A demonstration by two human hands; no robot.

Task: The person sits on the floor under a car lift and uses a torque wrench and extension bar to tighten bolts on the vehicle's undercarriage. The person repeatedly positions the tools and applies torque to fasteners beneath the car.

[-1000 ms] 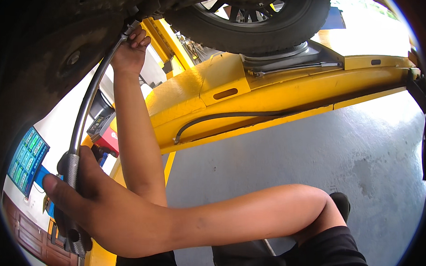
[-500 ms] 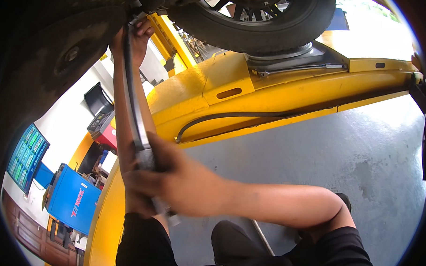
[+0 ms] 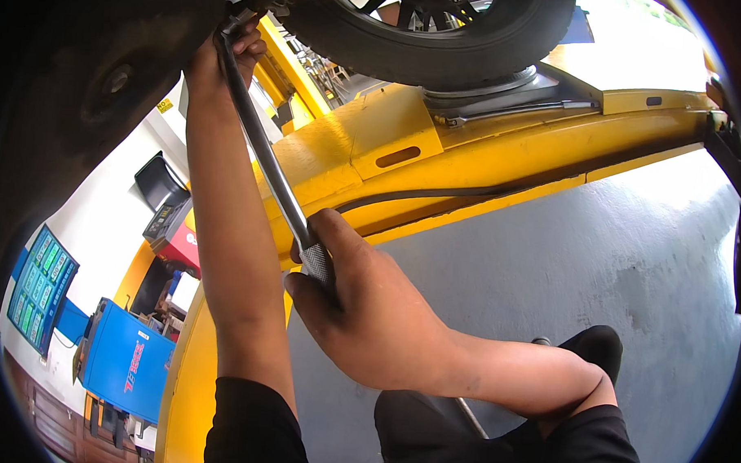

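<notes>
A long chrome socket wrench [image 3: 271,159] with a knurled grip slants across the view, its upper end under the raised car. My left hand [image 3: 244,54] reaches up beside the car's underside, its fingers curled about the wrench's head end. Just what the head sits on is hidden by the hand and by shadow. Lower down, my right hand [image 3: 364,301] is closed round the knurled grip. The car's tyre [image 3: 442,62] stands up and to the right of my left hand, on a round turntable plate [image 3: 506,85].
A yellow lift ramp [image 3: 487,166] runs across the middle, with a black hose [image 3: 421,196] along its side. Another long metal bar [image 3: 521,113] lies on it below the tyre. A blue cabinet [image 3: 126,349] and a screen [image 3: 42,289] stand at left. Dark bodywork [image 3: 90,83] overhangs upper left.
The wrench's grip end has swung to the right, away from my left forearm, with my right hand on it. My left hand has stayed near the head end.
</notes>
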